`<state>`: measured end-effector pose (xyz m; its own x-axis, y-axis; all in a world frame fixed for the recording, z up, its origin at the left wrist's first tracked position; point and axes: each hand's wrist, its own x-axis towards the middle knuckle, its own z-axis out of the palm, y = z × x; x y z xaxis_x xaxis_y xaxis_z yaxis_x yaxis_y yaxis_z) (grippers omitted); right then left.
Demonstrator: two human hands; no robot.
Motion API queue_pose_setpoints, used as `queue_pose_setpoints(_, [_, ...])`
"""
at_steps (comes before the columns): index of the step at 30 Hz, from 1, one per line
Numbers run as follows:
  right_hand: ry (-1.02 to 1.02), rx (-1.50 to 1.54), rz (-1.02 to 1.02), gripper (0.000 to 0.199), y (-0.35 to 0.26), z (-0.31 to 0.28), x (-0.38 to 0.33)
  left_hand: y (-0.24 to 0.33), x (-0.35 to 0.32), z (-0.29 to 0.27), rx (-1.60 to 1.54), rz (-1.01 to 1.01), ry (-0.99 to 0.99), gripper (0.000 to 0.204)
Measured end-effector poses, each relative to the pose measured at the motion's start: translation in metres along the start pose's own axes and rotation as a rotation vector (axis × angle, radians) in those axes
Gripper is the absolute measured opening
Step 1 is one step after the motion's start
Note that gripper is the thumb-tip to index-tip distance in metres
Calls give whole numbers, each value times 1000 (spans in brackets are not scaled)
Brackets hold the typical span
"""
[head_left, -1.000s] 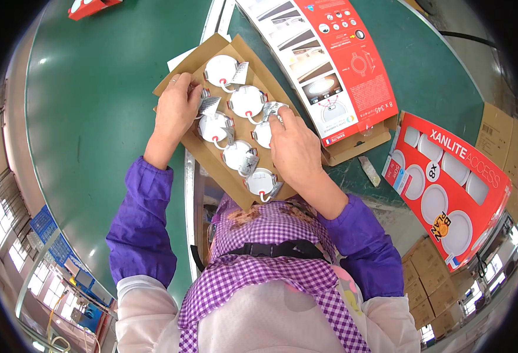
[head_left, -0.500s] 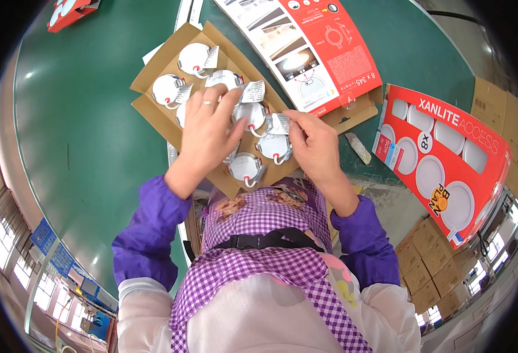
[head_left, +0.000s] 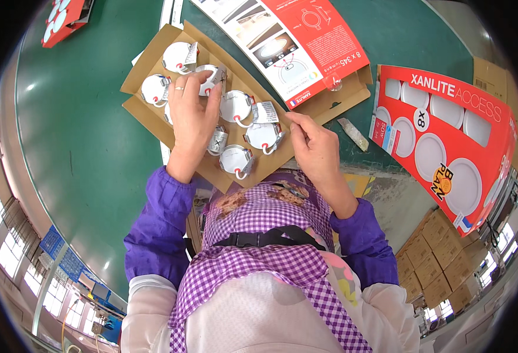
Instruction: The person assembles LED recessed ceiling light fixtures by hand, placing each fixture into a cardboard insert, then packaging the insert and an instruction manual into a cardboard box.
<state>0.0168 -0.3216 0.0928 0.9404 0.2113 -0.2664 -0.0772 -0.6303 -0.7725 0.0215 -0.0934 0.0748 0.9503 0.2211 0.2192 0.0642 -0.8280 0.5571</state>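
Observation:
An open brown cardboard box [head_left: 147, 120] lies aslant before me, holding several round white downlights [head_left: 235, 106] with short white cables, metal clips and paper tags. My left hand [head_left: 191, 115] reaches over the box, its bent fingertips at a downlight [head_left: 207, 88] in the upper part. Thumb and index finger stay apart there, and the hand hides part of the lights below it. At the box's right edge, my right hand [head_left: 316, 141] pinches the cardboard rim between thumb and forefinger, beside a tagged downlight [head_left: 263, 136].
A red and white printed carton [head_left: 306, 47] lies on the green table [head_left: 82, 135] beyond the box. To the right is a red carton [head_left: 429, 141] with round windows, near a small clear packet [head_left: 353, 134]. Another red carton [head_left: 65, 20] sits far left. Brown cartons [head_left: 429, 259] are stacked lower right.
My left hand has moved up and left across the lights, uncovering those in the middle. The box and cartons appear shifted slightly up-left in view. My right hand stays at the box edge.

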Motion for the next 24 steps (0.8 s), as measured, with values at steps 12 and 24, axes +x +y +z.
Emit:
queue_pose_setpoints(12, [-22, 91, -67, 18, -14, 9, 18, 37, -4, 24, 241, -173, -413, 22])
queue_pose_setpoints(24, [165, -322, -380, 21, 15, 9, 3, 36, -7, 17, 43, -348, -503, 39])
